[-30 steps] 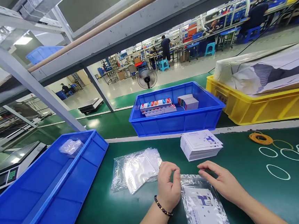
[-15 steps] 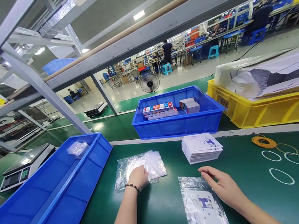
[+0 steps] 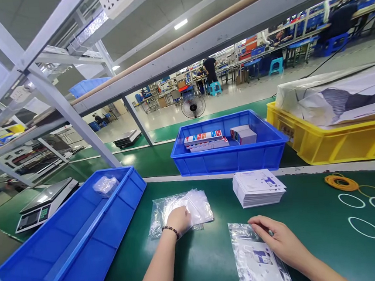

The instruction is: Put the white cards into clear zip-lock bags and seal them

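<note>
My left hand (image 3: 179, 220), with a beaded bracelet at the wrist, rests on a loose pile of clear plastic bags (image 3: 200, 206). Its fingers are curled under, so what they pinch is hidden. At the lower right, my right hand (image 3: 281, 238) closes thumb and fingertips on the top corner of a clear zip bag (image 3: 239, 230). Inside that bag lies a white booklet (image 3: 260, 261) with a purple print. Just beyond it stands a neat stack of matching white booklets (image 3: 259, 188).
Blue bin (image 3: 230, 159) at the back holds printed boxes; a yellow bin (image 3: 345, 144) with wrapped sheets stands beside it. Long blue bin (image 3: 71, 242) and a scale (image 3: 45, 207) are left. Rubber bands (image 3: 341, 183) and white rings (image 3: 365, 228) lie right. A metal frame (image 3: 70, 118) rises behind.
The view has shifted a little, moving the scene slightly rightward. My right fingertips have closed at the zip bag's top edge. The left hand stays on the bag pile.
</note>
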The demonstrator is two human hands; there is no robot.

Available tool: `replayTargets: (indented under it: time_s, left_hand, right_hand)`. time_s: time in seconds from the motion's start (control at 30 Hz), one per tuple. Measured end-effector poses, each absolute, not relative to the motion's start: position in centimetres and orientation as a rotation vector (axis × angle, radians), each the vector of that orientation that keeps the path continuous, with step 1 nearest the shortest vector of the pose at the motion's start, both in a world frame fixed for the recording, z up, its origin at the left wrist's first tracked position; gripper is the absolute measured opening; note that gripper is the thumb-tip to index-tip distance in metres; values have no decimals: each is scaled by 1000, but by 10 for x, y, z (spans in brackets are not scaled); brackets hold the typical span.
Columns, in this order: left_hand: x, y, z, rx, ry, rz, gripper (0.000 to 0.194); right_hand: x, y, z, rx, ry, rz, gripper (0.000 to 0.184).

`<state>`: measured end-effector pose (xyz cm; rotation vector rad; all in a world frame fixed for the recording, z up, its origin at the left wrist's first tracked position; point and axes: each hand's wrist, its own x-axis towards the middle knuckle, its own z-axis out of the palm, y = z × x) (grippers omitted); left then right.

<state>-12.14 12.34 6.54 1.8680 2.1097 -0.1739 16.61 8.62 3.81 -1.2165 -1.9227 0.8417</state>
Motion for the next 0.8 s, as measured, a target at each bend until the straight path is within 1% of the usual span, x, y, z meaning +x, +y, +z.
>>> replayTargets:
  time_s: [0.27, 0.4, 0.53, 0.67, 0.77, 0.8]
  left_hand:
    - [-125, 127, 69, 1869, 2121, -175, 25]
    - [-117, 121, 80, 1920, 2144, -158, 22]
    - [-86, 106, 95, 2061, 2089, -107, 24]
    - [-37, 87, 98, 2239, 1881, -73, 25]
    - [-9, 77, 94, 2326, 1716, -69, 24]
    - [-4, 75, 92, 2347, 1664, -55, 22]
  right_hand:
    - [164, 86, 41, -1195, -1927, 832, 24]
    - [165, 85, 47, -1214, -1935, 836, 25]
    - [163, 81, 53, -1167, -1977, 869, 28]
    - [154, 78, 52, -1152, -1964, 976, 30]
    - [148, 77, 45, -1249, -1844, 1083, 41]
    - [147, 77, 43, -1267, -1809, 1125, 42]
